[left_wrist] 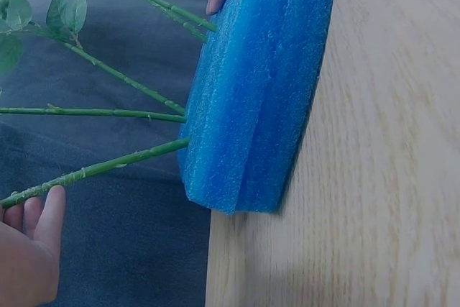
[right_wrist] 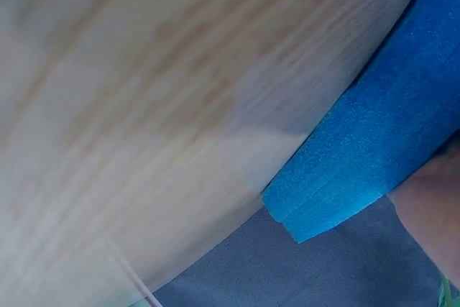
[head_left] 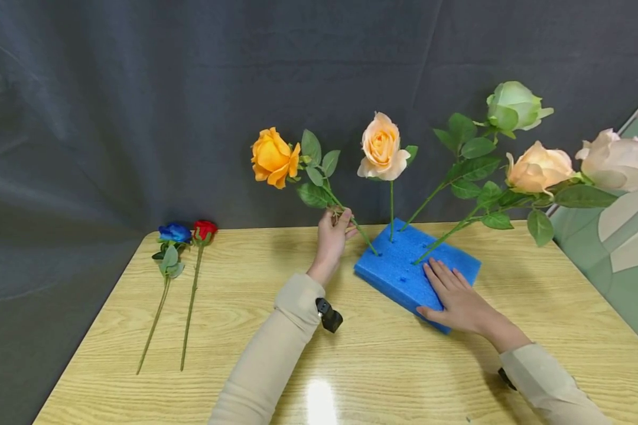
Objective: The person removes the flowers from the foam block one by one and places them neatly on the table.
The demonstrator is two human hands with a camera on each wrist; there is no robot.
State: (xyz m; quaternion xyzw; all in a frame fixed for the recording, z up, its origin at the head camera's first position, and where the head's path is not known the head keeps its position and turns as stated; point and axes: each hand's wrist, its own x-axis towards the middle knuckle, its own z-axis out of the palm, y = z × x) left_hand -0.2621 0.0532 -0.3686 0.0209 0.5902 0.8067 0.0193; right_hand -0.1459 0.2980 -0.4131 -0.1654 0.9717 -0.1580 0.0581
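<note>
The left grip is pinching the green stem of an orange rose, the bloom leaning up and to the left above that grip while the stem's foot is sitting in a blue foam block, just to the grip's right. The right grip is resting spread on the block, fingers straight. The block is holding other flowers too: a peach rose is standing nearly upright to the right of the left grip, a green rose is slanting up beyond the right grip, and a pale orange rose and a pinkish rose are leaning out above the right grip, their stems overlapping. Well to the left of the left grip, a blue rose and a red rose are lying on the desk, outside the block.
</note>
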